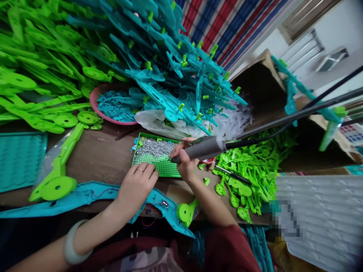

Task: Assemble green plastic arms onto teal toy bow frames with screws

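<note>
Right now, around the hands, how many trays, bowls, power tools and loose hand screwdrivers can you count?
Green screw tray: 1
Pink bowl of teal parts: 1
Grey electric screwdriver, in the right hand: 1
Loose hand screwdriver: 1
Total: 4
The left hand rests at the tray's edge.

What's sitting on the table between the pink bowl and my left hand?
In the head view, the green tray heaped with small silver screws lies between the pink bowl and the left hand, whose fingertips rest at its near edge.

Green tray (pixel 167 170) of silver screws (pixel 155 148); pink bowl (pixel 95 102); teal parts (pixel 170 64); grey driver (pixel 202 148); red-blue striped cloth (pixel 227 22).
</note>
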`<state>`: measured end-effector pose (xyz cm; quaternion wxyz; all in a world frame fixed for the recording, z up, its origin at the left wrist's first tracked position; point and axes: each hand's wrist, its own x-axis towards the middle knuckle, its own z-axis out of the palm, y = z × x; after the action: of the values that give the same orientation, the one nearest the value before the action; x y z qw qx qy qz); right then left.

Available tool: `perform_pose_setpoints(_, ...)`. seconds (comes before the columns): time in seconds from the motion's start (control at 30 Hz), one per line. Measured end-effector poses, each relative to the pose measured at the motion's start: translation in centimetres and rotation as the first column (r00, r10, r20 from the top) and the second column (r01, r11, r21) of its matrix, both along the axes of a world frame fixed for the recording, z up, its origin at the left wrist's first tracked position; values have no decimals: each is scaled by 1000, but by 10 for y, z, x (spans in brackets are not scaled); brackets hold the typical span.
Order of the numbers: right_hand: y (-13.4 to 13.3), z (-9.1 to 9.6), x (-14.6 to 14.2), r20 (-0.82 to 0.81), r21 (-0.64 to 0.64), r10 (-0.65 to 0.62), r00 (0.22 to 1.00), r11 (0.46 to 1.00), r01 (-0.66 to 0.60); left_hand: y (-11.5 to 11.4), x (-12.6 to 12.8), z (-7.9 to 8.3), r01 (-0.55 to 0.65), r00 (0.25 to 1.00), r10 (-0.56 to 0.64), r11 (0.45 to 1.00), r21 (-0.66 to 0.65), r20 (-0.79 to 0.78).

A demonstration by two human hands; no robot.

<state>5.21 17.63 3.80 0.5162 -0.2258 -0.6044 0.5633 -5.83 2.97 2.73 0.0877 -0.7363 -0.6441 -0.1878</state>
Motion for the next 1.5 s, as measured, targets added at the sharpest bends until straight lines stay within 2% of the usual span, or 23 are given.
perform_pose_setpoints(0.07,0,-13,-6,28,39,10,1000,999,-11,-9,24,-2,90,991,-100,990,112,88)
perform_pose_setpoints(0.13,2,-20,-10,33,59,12,999,998,-14,-19,51,-7,313,928,-339,935,167,156)
perform_pose_setpoints(0.17,3,-22,-11,20,64,9,1000,998,-10,-24,64,-10,412,886,-437,896,166,155)
perform_pose_setpoints(0.23,4,-24,-13,-16,65,8,1000,998,-7,-31,83,-19,507,844,-521,852,126,129)
perform_pose_setpoints(0.33,5,-25,-16,-21,42,7,1000,999,-6,-35,94,-29,514,850,-519,854,73,89)
perform_pose_setpoints(0.57,6,-30,-17,17,0,-8,1000,1000,8,-38,93,-38,438,897,-441,895,89,19)
perform_pose_setpoints(0.7,5,-30,-22,31,14,1,1000,1000,-1,-35,97,-41,445,891,-453,886,127,36)
perform_pose_setpoints(0.77,3,-18,-19,39,26,-12,999,1000,11,-35,98,-41,443,891,-452,887,133,47)
perform_pose_setpoints(0.87,1,14,7,9,75,-106,994,992,105,-42,93,-40,416,902,-426,901,120,72)
perform_pose_setpoints(0.93,0,35,40,-7,132,-246,969,961,244,-49,88,-41,415,902,-425,903,111,81)
perform_pose_setpoints(1.0,1,45,76,-3,182,-429,903,888,422,-53,83,-42,421,898,-431,900,118,89)
perform_pose_setpoints(1.1,5,36,123,21,148,-633,774,767,624,-55,79,-44,446,887,-454,890,92,89)
perform_pose_setpoints(1.17,8,21,142,27,74,-672,740,740,669,-54,78,-43,477,876,-480,877,52,56)
perform_pose_setpoints(1.33,9,-5,157,32,24,-643,766,766,642,-51,77,-40,515,857,-515,857,34,-17)
perform_pose_setpoints(1.5,11,-19,160,86,15,-600,795,799,601,-50,80,-38,501,862,-505,862,82,45)
